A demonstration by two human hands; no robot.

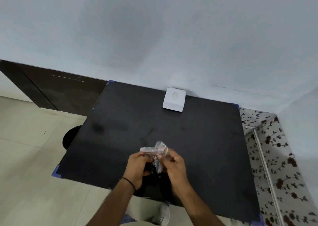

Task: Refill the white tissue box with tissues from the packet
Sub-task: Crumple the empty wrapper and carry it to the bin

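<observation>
The white tissue box (174, 99) stands at the far edge of the black table (197, 139), against the wall, its oval slot facing up. Near the table's front edge, both hands hold a crumpled clear plastic packet (157, 152) with pinkish print. My left hand (137, 167) grips its left side and my right hand (173, 167) pinches its right side. The packet looks flattened, and whether any tissues are inside it is not visible. The hands are well in front of the box, apart from it.
The table has blue corner guards (56, 171). A dark round stool (71, 137) sits on the tiled floor at the left. A dark cabinet (56, 91) runs along the wall at the left. A floral-patterned surface (278, 165) lies to the right.
</observation>
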